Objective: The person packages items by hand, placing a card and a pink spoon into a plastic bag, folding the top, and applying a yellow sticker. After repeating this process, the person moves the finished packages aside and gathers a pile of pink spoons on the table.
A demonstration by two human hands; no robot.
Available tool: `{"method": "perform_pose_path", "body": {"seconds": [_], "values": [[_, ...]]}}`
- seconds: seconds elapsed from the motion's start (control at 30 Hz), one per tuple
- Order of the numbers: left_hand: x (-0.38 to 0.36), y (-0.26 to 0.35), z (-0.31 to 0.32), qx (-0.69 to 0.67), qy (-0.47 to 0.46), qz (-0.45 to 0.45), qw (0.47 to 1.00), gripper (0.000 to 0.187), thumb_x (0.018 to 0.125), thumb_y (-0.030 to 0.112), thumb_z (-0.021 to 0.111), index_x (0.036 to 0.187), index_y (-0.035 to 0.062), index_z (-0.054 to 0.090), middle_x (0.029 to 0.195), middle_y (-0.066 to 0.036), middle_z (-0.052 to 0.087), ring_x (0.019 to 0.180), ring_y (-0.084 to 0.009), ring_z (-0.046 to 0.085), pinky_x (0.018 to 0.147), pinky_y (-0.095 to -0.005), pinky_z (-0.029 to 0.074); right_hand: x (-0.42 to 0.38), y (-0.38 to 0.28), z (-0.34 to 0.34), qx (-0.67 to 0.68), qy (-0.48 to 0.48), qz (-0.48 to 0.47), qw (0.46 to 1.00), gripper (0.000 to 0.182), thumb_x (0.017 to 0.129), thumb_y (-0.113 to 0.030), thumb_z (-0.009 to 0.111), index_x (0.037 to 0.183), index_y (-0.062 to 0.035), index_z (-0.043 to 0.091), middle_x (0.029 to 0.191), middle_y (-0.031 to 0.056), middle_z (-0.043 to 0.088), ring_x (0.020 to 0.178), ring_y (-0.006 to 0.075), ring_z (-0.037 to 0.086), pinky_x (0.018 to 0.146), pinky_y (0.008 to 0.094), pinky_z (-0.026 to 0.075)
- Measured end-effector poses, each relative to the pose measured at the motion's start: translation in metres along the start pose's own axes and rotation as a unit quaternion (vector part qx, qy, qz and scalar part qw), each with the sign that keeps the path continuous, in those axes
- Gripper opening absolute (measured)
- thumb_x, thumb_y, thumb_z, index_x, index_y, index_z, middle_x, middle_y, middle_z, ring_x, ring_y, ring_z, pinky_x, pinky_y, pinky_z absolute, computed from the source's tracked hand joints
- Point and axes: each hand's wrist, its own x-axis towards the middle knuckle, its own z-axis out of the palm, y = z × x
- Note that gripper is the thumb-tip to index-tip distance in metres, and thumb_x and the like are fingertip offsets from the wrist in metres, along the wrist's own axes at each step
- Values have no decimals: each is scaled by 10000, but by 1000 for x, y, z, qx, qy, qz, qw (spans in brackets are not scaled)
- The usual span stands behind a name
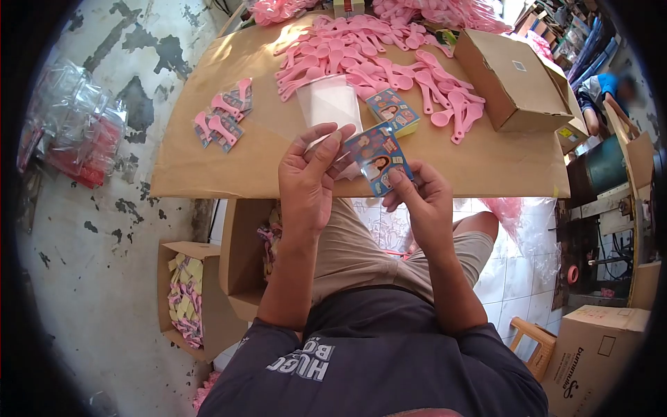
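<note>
Blue printed card (381,164) was held raised over the near edge of the table, gripped at its lower corner. Brown sheeting was spread across the table (208,167), by which the whole scene was dominated. Its far right corner was occupied by a cardboard carton (504,80), set down beside the spoons. Below the table, to the left, a second, open carton (222,316) was seen, filled with pink and yellow pieces. Much of the far half of the tabletop was covered by a loose heap of pink spoons (333,57), scattered more thinly toward the right.

Lower corner of the card was clamped between thumb and fingers of the right hand (425,197). Thumb and forefinger of the left hand (309,170) were brought together on clear film (349,169), by which the card's left edge was met; whether the card was inside the film could not be told. Just beyond the hands, a white-looking pile of clear sleeves (332,102) was laid flat, with a stack of blue cards (394,113) placed to its right, partly hidden by the held card. Well to the left, a few spoons on cards (224,124) were grouped, overlapping.
</note>
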Motion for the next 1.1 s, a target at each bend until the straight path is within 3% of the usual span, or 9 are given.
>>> {"method": "perform_pose_path", "body": {"seconds": [0.17,0.33,0.53,0.73,0.8,0.97,1.03,1.1], "values": [[-1,-10,4,-8,-15,-3,1000,250,1000,93,679,1226,-6,642,1199,-227,717,1060,-256,729,891,-379,624,-4,0,1,-11,24,1,1000,202,1036,-152,658,1114,34,658,804,51,691,681,97,667,609,237,539],[-3,-14,10,29,-17,-1,999,251,988,76,692,1214,-21,645,1122,-206,743,968,-220,747,840,-348,631,-7,-7,-12,-70,-59,44,995,197,1026,-150,671,1087,37,677,764,45,697,684,84,668,610,225,532],[-8,-24,18,0,-28,-13,1000,243,979,27,695,1201,-64,655,1033,-157,763,919,-163,741,824,-295,606,-4,-8,-12,-11,4,19,1000,207,1009,-152,698,1087,36,660,841,64,714,720,92,684,639,230,557],[-14,-33,18,29,-20,0,999,256,975,50,715,1203,-54,665,1056,-147,765,904,-144,733,815,-266,586,-6,-2,-20,0,-10,43,999,170,994,-143,717,1030,9,651,860,61,708,748,96,685,661,236,563],[-19,-34,22,45,-58,-24,997,243,973,74,716,1184,-40,677,1081,-155,759,939,-176,740,865,-321,600,-5,-5,-14,2,-11,31,999,160,995,-139,716,1025,5,651,861,53,704,757,87,678,674,234,557],[-26,-38,25,45,-61,-13,997,262,969,67,717,1209,-30,675,1192,-172,738,1031,-191,724,937,-339,569,-3,9,-8,-37,7,-19,999,171,996,-133,710,1074,13,666,895,35,709,800,73,666,712,231,544],[-28,-35,26,66,-61,-18,996,400,966,42,706,1344,-28,597,1348,-201,661,1213,-208,660,1036,-363,527,-3,9,6,33,29,-46,998,222,995,-130,709,1145,30,675,940,39,724,822,79,667,725,231,544],[-26,-34,27,67,-68,7,995,469,978,30,676,1421,-14,527,1418,-220,600,1286,-231,612,1071,-372,504,-4,12,7,44,18,-31,998,249,994,-123,709,1183,35,671,944,44,730,814,90,672,717,233,546]]}}
